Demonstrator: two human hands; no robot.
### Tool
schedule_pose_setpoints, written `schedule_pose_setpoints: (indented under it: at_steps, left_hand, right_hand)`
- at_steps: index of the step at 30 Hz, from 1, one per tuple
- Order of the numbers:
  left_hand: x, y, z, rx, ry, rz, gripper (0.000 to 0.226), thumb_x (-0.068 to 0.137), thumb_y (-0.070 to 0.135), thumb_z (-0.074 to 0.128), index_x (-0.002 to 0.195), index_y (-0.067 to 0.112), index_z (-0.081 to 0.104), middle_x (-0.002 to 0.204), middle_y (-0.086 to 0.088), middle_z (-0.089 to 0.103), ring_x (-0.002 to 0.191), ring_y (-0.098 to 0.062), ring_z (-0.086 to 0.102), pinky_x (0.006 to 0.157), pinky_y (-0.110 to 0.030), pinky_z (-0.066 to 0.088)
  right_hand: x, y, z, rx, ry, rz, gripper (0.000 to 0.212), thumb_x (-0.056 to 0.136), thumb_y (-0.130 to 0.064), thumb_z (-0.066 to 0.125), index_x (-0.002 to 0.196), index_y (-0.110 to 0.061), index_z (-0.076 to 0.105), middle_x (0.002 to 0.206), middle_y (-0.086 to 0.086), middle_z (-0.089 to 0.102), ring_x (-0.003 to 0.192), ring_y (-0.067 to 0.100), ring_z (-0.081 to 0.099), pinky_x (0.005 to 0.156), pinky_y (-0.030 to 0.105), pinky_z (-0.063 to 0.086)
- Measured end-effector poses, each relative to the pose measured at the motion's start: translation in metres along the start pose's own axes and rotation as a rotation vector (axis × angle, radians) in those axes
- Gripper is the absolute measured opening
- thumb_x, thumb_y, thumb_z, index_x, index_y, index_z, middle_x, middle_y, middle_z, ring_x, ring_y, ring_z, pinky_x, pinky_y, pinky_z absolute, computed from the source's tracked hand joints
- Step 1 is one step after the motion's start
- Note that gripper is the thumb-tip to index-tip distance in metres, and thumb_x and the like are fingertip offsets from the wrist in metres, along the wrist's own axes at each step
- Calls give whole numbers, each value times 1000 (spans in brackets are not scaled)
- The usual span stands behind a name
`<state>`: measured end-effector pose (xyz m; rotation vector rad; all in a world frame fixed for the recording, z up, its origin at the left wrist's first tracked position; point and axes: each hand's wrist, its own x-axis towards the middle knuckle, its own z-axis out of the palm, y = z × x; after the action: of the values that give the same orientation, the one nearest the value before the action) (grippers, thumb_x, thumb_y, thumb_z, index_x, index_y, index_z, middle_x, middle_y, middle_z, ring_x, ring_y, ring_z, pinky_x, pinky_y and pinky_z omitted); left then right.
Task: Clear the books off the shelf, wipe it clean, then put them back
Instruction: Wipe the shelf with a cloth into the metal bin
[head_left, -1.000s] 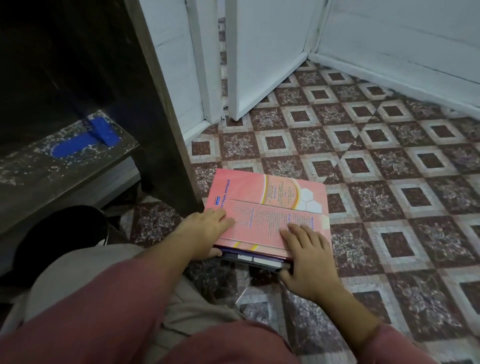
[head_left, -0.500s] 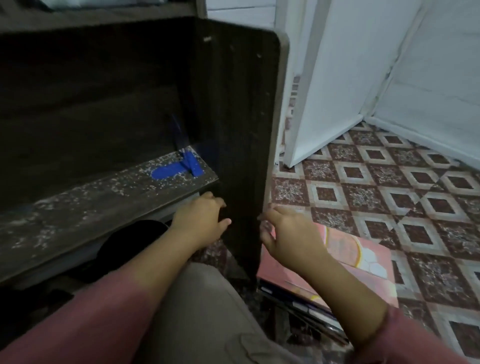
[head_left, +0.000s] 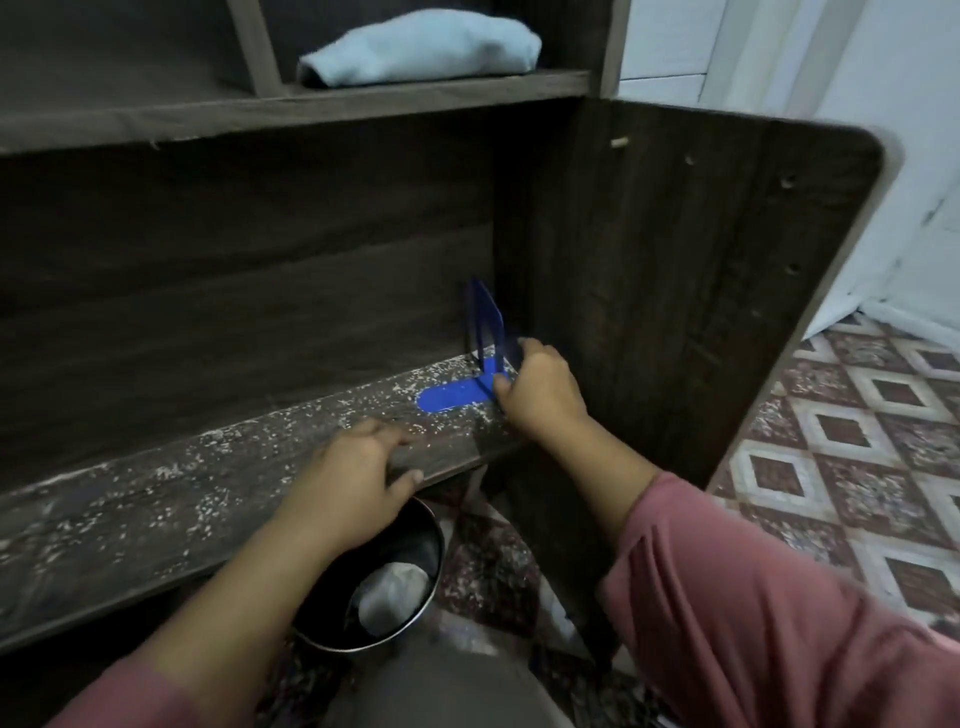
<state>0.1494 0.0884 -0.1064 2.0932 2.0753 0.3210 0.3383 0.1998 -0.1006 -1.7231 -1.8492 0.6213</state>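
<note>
2 pink sleeves (head_left: 737, 613) come in from the bottom edge. Between them, on the floor under the shelf, stands a round black bowl (head_left: 435, 558) with a crumpled grey-white rag (head_left: 392, 597) inside it. The left hand (head_left: 353, 483) is just above this bowl. Its grip is loose and spread: the fingers rest on the top of the dark wooden shelf board (head_left: 156, 499) at the front edge and the thumb lies against the edge. The board runs from the left side to the right wall of the bookcase, and its surface is covered with pale specks of dust.

Further in, at the right end of the board, the right hand (head_left: 540, 395) pinches a blue L-shaped metal bookend (head_left: 480, 338) near its bend. The flat foot of the bookend lies on the board and points to the left; its plate stands upright. Just right of the hand is the dark wooden side panel (head_left: 675, 286). On the compartment above lies 1 folded light blue cloth (head_left: 426, 49). To the right is the floor of brown and white patterned tiles (head_left: 857, 441).
</note>
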Motion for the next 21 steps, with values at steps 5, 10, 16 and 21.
schedule_pose_setpoints:
  at_steps: [5,10,16,21]
  left_hand:
    - [-5,-37,-7,3,43,-54,47,86,45,63,130,30,55,124,4,53,116,-20,54,97,-34,46]
    - [-2,-67,-18,-7,50,-160,53,87,44,62,136,24,50,135,-4,49,125,-26,48,104,-37,41]
    - [-3,-75,-33,45,99,-247,59,88,49,59,139,24,44,136,-6,47,127,-29,43,102,-39,42]
    - [-11,-81,-38,61,100,-285,64,89,48,58,143,23,37,140,-9,43,128,-32,40,104,-42,40]
  right_hand:
    - [37,-7,33,28,-13,97,31,94,-30,53,120,-14,61,115,15,62,103,33,61,88,41,52]
    - [29,-41,46,-243,112,-155,28,99,-21,44,118,-7,59,110,17,59,96,38,62,82,47,52]
    - [2,-74,57,-625,109,-530,52,97,-6,42,147,-3,31,128,19,46,95,41,62,65,42,41]
    - [-11,-85,66,-777,-13,-582,59,96,-5,36,152,-6,17,135,14,40,107,35,58,77,42,47]
